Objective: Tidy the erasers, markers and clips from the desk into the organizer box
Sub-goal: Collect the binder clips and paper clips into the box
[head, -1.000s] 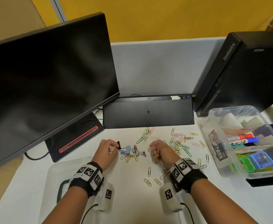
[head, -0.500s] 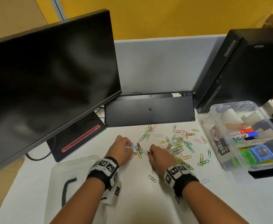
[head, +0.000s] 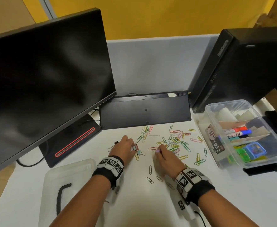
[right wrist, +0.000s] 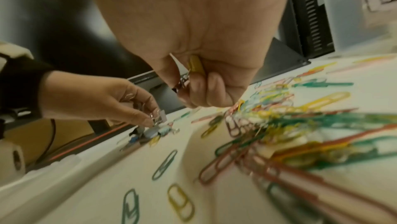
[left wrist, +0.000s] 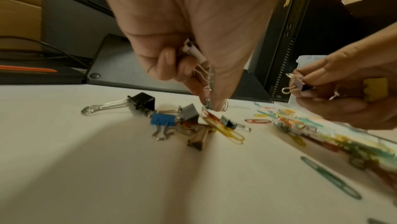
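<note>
The left hand [head: 124, 147] is lowered over a small cluster of binder clips [left wrist: 169, 117] on the white bench [head: 134, 199]; its curled fingers hold several collected binder clips against the palm while thumb and forefinger pinch another at the edge of the cluster. The right hand [head: 163, 155] is just to the right, fingers curled round a purple binder clip [left wrist: 299, 85] and a yellow binder clip [left wrist: 376, 90]. Coloured paper clips [head: 175, 141] lie scattered on the bench between the hands and the organizer box [head: 224, 161], with a few more nearer the person. The clear organizer box sits at the right edge of the bench and contains markers [head: 236, 131] in a middle compartment and green and blue erasers [head: 249, 151] in the near compartment. A clear lid [head: 65, 177] lies on the bench near the left forearm. A monitor [head: 44, 79], an upturned keyboard [head: 144, 110] and a black computer case [head: 241, 66] stand at the rear.
</note>
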{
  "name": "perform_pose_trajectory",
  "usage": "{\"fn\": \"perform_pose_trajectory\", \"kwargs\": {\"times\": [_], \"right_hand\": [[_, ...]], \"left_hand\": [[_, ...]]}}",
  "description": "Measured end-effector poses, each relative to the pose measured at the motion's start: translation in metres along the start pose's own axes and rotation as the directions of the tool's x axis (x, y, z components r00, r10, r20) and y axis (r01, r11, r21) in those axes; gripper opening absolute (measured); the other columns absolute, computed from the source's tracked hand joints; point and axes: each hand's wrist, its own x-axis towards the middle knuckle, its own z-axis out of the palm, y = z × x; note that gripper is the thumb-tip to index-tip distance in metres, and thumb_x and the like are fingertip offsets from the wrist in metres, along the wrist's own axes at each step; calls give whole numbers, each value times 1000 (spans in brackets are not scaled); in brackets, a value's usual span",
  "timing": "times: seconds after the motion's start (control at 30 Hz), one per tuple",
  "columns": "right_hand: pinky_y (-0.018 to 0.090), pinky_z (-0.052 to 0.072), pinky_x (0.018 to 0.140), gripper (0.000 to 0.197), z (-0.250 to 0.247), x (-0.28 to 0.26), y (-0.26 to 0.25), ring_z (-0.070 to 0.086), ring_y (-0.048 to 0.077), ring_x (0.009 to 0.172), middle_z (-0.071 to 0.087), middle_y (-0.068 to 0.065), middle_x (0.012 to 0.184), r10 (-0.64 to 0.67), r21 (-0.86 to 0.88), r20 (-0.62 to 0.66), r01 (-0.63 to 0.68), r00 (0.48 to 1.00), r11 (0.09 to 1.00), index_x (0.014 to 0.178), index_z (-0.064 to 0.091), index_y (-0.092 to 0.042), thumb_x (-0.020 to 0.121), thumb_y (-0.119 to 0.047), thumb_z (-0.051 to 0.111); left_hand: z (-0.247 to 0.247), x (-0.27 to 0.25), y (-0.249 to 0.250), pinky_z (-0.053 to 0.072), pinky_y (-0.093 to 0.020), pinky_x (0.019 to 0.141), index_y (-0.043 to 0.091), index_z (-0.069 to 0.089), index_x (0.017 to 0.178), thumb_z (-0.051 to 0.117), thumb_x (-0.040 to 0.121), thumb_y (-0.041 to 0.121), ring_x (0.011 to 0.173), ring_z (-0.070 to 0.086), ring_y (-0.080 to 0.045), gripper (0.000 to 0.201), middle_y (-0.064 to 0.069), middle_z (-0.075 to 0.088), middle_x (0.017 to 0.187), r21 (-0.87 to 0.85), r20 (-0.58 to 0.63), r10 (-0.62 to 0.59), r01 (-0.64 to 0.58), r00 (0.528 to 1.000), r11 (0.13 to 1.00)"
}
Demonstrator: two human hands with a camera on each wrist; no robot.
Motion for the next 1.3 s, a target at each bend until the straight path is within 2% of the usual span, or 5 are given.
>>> {"fn": "perform_pose_trajectory", "kwargs": {"times": [0.37,0.67,0.83,1.1,1.3], "right_hand": [[19,37,59,26,-139,-36,5,48,14,66,52,2,72,8,109,-399,39,917,993,91,45,-9,101,-31,35],[41,42,90,35,-263,4,71,52,40,115,55,26,123,340,-151,-522,-477,783,866,120,49,1,99,-24,38],[36,50,86,34,-286,37,94,62,29,103,63,10,113,357,-432,-337,-480,871,764,122,61,-10,94,-24,50],[34,43,72,29,-287,48,86,57,32,89,60,14,85,462,-233,-393,-572,795,786,111,63,4,95,-16,49],[39,41,98,33,-272,-22,93,51,34,118,55,17,128,265,-176,-421,-365,867,914,124,56,-3,96,-16,44]], "left_hand": [[-25,-29,12,37,-14,64,18,62,104,64,86,19,73,51,-6,19,4,54,87,-276,-223,19,-81,975,958],[-22,-35,49,31,-12,54,28,63,99,64,87,19,54,44,-1,15,4,58,85,-392,-273,-4,-107,962,914],[-20,-39,64,35,-13,52,29,63,97,65,86,21,51,45,-2,14,5,57,83,-422,-277,-17,-106,961,900],[-25,-50,75,37,-12,57,32,63,100,63,88,24,68,50,7,15,7,58,87,-402,-284,-3,-116,959,908],[-30,-54,95,38,-9,57,38,60,98,64,87,21,63,49,0,20,6,58,85,-399,-307,73,-198,949,895]]}}
